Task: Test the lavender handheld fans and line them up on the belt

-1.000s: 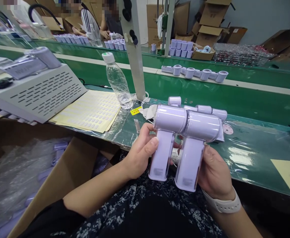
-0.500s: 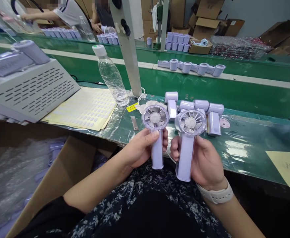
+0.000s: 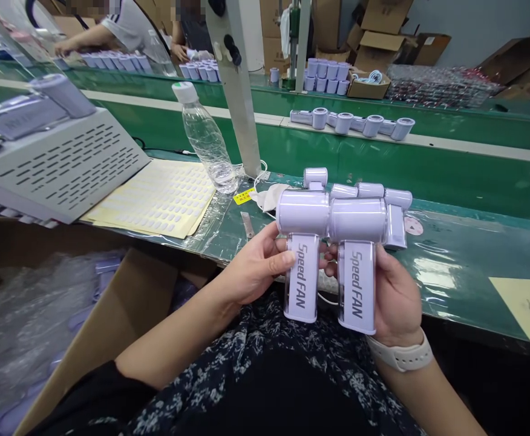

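Two lilac handheld fans are held up side by side over my lap, their barrels sideways and "Speed FAN" lettering on the handles. My left hand (image 3: 265, 263) is closed round the handle of the left handheld fan (image 3: 305, 272), thumb on its side. Round the right handheld fan (image 3: 358, 284) my right hand (image 3: 394, 293) is closed, its palm behind the handle. The two barrels touch or nearly touch. Just beyond them, several more lilac fans (image 3: 396, 227) lie on the bench, partly hidden by the held ones.
A plastic bottle (image 3: 208, 142) leans by a metal post (image 3: 238, 91). Left are sticker sheets (image 3: 156, 197) and a vented grey box (image 3: 78, 157). Several fans (image 3: 344, 123) lie along the rail. A yellow note (image 3: 526, 303) lies right, an open carton (image 3: 124, 315) below. Co-workers' arms (image 3: 92, 37) show across.
Both fans have been turned in my hands, from blades facing me to barrels sideways with the lettered handle sides showing. The two fans are closer together.
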`<state>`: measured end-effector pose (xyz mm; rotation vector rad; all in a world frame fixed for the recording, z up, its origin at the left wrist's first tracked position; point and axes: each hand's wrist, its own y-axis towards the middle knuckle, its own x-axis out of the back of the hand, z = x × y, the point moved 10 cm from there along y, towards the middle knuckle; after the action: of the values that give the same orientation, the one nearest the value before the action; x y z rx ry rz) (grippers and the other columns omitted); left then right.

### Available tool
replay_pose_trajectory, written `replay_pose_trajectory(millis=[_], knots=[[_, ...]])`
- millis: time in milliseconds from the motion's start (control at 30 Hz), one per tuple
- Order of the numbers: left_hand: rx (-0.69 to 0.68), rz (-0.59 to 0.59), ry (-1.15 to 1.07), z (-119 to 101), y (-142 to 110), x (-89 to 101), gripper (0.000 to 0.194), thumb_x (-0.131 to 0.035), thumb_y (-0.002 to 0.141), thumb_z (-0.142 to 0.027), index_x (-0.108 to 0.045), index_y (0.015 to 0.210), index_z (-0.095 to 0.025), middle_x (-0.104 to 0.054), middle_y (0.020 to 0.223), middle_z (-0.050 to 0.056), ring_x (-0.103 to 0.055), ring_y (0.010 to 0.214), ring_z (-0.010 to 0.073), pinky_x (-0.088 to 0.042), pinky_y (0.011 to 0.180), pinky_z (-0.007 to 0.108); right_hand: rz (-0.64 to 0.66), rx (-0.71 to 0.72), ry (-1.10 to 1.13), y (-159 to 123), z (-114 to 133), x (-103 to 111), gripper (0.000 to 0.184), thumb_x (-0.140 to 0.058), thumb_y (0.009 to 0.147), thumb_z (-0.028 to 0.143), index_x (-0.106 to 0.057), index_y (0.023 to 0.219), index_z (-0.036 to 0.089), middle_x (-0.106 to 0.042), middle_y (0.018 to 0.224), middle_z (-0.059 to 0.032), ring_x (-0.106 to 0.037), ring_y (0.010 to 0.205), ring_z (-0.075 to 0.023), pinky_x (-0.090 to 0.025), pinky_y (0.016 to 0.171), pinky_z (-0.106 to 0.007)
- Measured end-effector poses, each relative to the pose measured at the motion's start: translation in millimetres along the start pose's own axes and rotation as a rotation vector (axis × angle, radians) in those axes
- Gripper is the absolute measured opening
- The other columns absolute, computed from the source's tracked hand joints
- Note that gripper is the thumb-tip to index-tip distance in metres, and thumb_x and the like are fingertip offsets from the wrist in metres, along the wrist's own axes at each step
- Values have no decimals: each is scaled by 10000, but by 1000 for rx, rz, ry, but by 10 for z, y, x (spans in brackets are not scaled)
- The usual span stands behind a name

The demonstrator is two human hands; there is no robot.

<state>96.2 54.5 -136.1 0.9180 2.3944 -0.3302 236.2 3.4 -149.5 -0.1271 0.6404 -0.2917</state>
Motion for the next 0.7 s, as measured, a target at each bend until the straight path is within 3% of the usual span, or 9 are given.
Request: replay_pose_trajectory(millis=[233,467,533,600,700], knots=[[10,-42,22,14,17,33,785,-923,687,-445,-480,1292,-213,-804,1061,144,-787,952,296,-638,816,409,-42,-1,21,6,-32,32,314,-608,982,351,-651,1288,298,-771,961,-53,-718,784,-200,-614,637,-320],[12,-48,85,25,27,118,735,-920,683,-463,-498,1226,-204,-793,963,100,-777,873,262,-610,724,341,-47,36,-76,14,-73,81,250,-581,987,368,-703,1180,265,-784,924,-58,-731,719,-230,-627,609,-364],[-22,-61,189,-34,18,146,630,-892,732,-399,-533,1212,-207,-785,993,96,-765,898,253,-593,754,342,12,135,-139,-19,20,47,263,-577,985,404,-702,1181,282,-780,982,-59,-745,802,-262,-637,678,-411],[-142,-62,371,-201,-14,118,533,-873,744,-307,-591,1186,-212,-780,1060,101,-748,987,270,-576,851,382,101,288,-274,-109,192,-40,312,-684,930,390,-669,1231,311,-763,1128,-61,-733,1004,-305,-616,861,-477],[-437,8,672,-529,-153,-105,298,-828,771,-235,-714,1046,-217,-780,1158,107,-657,1247,335,-421,1135,519,303,498,-552,-327,414,-284,566,-865,779,223,-614,1265,368,-655,1404,-43,-556,1353,-355,-420,1145,-588]])
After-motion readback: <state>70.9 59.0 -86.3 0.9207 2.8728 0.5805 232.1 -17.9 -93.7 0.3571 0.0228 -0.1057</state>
